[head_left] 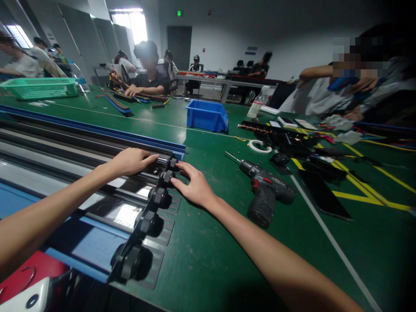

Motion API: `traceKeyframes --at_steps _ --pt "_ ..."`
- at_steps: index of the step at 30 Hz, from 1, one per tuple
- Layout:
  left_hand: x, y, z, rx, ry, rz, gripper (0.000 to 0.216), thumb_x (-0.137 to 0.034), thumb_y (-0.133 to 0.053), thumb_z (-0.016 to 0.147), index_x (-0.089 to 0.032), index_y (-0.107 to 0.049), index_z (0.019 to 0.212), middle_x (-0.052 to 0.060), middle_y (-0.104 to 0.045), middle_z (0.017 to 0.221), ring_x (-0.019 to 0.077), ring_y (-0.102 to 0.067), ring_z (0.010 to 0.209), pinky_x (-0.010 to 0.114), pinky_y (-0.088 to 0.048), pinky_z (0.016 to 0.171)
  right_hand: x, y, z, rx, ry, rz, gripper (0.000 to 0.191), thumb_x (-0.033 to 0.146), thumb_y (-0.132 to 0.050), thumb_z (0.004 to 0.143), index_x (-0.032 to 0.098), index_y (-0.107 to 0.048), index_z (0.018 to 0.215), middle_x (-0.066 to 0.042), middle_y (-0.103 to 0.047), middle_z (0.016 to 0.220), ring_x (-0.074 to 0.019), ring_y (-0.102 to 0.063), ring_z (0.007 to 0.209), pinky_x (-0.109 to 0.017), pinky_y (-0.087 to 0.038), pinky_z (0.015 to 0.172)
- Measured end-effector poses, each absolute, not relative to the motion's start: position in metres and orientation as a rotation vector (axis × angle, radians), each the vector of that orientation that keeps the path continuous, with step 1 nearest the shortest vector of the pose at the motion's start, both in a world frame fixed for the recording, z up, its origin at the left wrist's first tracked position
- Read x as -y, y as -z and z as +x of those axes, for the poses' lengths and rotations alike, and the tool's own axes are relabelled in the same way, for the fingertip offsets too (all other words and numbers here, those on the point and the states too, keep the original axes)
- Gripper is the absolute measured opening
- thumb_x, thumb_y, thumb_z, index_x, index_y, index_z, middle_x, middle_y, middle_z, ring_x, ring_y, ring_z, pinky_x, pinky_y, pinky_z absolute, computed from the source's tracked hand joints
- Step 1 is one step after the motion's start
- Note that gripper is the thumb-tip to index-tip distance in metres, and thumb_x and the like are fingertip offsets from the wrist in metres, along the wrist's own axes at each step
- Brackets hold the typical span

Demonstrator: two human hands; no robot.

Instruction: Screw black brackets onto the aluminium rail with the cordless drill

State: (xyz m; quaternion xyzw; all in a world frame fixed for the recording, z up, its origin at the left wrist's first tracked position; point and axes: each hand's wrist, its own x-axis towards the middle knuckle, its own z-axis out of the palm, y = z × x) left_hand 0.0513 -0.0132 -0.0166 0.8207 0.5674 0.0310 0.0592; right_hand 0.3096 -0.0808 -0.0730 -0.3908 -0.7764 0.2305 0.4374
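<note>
Long dark metal profiles with glossy strips (97,149) lie side by side on my left. Across their right ends runs a black end plate carrying a row of several black cable glands (131,260), with flat slotted tabs sticking out onto the table. My left hand (131,161) rests on top of the far profiles, its fingers stretched toward the plate. Beside the farthest glands is my right hand (195,184), thumb and forefinger apart, their tips at or touching the glands. Neither hand is wrapped round anything. A black cordless drill (268,186) lies to the right of my right hand.
A blue bin (207,116), a green basket (42,89), bottles and a white tape ring (260,146) stand or lie on the green table (208,264). Dark parts and a black flat panel (321,195) are at right. Co-workers sit across and to the right.
</note>
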Motion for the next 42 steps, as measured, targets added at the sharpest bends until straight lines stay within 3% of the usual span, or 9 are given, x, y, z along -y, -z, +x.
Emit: traceKeyframes --at_steps 7,18,32,42 --pt "0.01 0.016 0.052 -1.602 -0.035 2.674 0.07 -0.07 -0.023 0.094 -0.017 -0.066 0.081 0.011 -0.067 0.084 0.0235 -0.062 0.077 0.032 -0.039 0.07 0.081 0.072 0.31 1.93 -0.566 -0.985 0.045 0.031 -0.069 0.084 0.019 -0.061 0.127 -0.012 -0.06 0.135 -0.0238 -0.055 0.128 -0.043 -0.045 0.11" --pt "0.006 0.017 0.046 -1.372 -0.096 2.75 0.058 -0.061 -0.027 0.099 -0.017 -0.06 0.081 0.008 -0.061 0.077 0.0201 -0.058 0.073 0.031 -0.04 0.072 0.08 0.073 0.311 1.917 -0.574 -0.97 0.045 0.032 -0.067 0.086 0.019 -0.059 0.129 -0.011 -0.06 0.134 -0.0238 -0.057 0.125 -0.043 -0.047 0.107" --pt "0.009 0.013 0.05 -1.263 -0.096 2.742 0.054 -0.054 -0.025 0.101 -0.015 -0.06 0.09 0.009 -0.063 0.084 0.0199 -0.059 0.078 0.03 -0.041 0.075 0.081 0.072 0.31 1.87 -0.552 -0.987 0.041 0.032 -0.066 0.086 0.018 -0.06 0.125 -0.01 -0.065 0.122 -0.0208 -0.064 0.109 -0.039 -0.051 0.1" --pt "0.013 0.006 0.054 -1.355 -0.104 2.589 0.057 -0.063 -0.034 0.096 -0.016 -0.064 0.087 0.008 -0.064 0.081 0.0194 -0.059 0.073 0.029 -0.04 0.069 0.081 0.073 0.309 1.884 -0.556 -0.988 0.04 0.032 -0.065 0.088 0.02 -0.059 0.125 -0.009 -0.063 0.125 -0.0215 -0.061 0.114 -0.041 -0.05 0.103"
